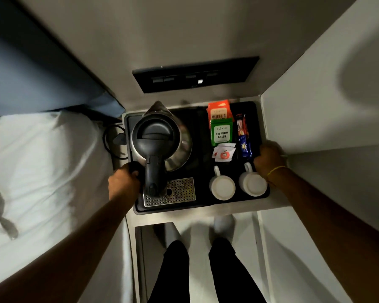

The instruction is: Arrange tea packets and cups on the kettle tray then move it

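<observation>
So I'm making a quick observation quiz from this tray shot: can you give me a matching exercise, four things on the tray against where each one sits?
Things:
1. kettle
2. orange Classic packet
3. two white cups
4. perforated metal grate

Places:
A. near right part of the tray, upside down
B. left half of the tray, handle pointing toward the person
C. far right corner, behind the green packet
D. near edge, under the kettle's handle

Pairs: 1-B, 2-C, 3-A, 4-D

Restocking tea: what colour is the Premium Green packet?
Green with a white label, in the head view: Premium Green packet.
</observation>
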